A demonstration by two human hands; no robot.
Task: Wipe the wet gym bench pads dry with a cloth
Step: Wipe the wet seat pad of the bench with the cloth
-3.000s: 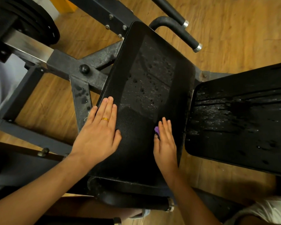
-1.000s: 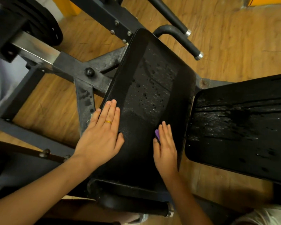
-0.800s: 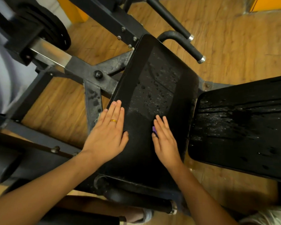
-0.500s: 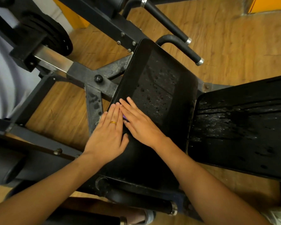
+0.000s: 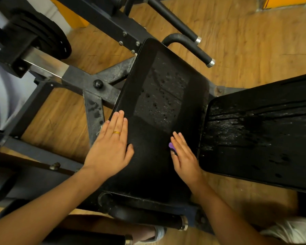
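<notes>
One purple cloth (image 5: 171, 146), only a sliver of it visible, lies on the near right part of the centre bench pad (image 5: 159, 96), pressed flat under a person's right hand (image 5: 185, 160) with fingers straight and together. The left hand (image 5: 109, 149), wearing one gold ring (image 5: 116, 132), rests flat at the pad's left edge, fingers straight and closed up. Water drops bead the pad's far half. A second pad (image 5: 263, 129), streaked wet, sits just beside it on the right. Two black handles (image 5: 198, 50) stand over the wooden floor (image 5: 245, 41).

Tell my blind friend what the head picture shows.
The left hand and right hand lie flat on a black gym bench pad, the right over a small purple cloth. Water beads its far half and the neighbouring black pad.
</notes>
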